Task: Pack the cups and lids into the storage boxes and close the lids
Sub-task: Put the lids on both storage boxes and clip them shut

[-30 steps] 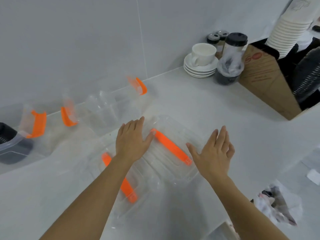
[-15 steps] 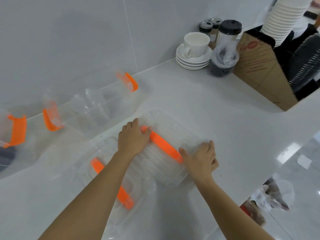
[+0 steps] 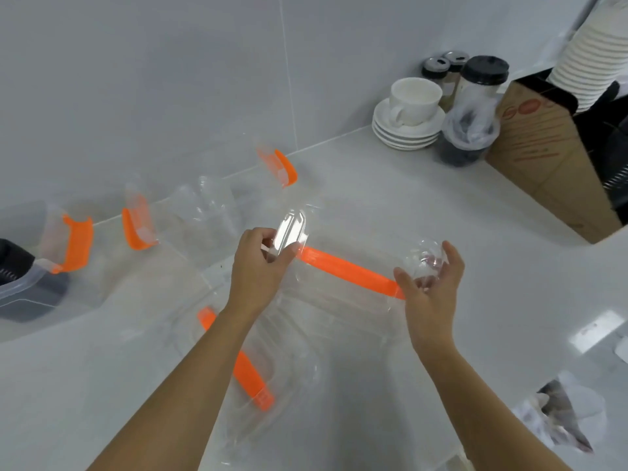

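Both hands are raised over the white counter (image 3: 390, 185), each pinching a corner of a clear box lid (image 3: 339, 300) with an orange clip (image 3: 346, 270): left hand (image 3: 260, 266) at its far left corner, right hand (image 3: 430, 283) at its right end. A second clear lid (image 3: 272, 385) lies under it, nearer. Beyond the left hand stands an open clear box (image 3: 210, 212) holding clear cups (image 3: 204, 212). Far right are stacked saucers (image 3: 404, 134) and a cardboard box (image 3: 543, 158).

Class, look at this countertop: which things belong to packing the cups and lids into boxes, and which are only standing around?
Part of the job:
left hand and right hand gripping a clear box lid
second box lid
open box with clear cups
box with dark contents

Standing around:
white mug on saucers
paper cup stack
cardboard holder
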`<action>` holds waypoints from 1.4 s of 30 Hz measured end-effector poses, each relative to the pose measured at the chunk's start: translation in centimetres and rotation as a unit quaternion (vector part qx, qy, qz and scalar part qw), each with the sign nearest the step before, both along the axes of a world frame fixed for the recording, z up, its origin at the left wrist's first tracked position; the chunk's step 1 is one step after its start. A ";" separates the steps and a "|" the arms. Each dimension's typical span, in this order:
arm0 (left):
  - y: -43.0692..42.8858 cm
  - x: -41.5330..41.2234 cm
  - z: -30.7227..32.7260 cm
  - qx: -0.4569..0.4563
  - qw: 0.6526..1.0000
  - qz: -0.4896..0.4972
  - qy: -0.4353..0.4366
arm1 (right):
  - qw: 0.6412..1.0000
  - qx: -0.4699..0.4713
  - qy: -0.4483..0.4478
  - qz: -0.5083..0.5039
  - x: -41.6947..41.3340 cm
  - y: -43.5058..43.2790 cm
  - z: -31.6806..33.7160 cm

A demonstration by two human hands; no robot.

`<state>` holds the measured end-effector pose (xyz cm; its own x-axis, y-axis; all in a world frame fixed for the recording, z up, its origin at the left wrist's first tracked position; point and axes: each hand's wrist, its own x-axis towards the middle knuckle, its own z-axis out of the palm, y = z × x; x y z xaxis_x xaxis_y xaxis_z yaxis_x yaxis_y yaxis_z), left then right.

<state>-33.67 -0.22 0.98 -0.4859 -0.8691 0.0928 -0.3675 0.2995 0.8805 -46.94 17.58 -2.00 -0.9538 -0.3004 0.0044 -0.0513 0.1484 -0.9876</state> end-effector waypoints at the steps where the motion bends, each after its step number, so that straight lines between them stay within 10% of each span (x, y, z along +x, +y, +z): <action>1: 0.1 0.3 0.5 0.000 1.000 0.000 0.022 | 1.000 -0.016 0.011 0.006 -0.2 -0.2 0.3; 23: -2.6 12.0 9.4 -0.038 0.950 0.199 0.238 | 0.956 -0.136 0.118 0.231 4.1 -12.0 9.8; 42: -11.9 8.5 11.1 0.027 0.931 0.260 0.256 | 0.942 0.034 0.220 0.249 0.0 -23.9 15.0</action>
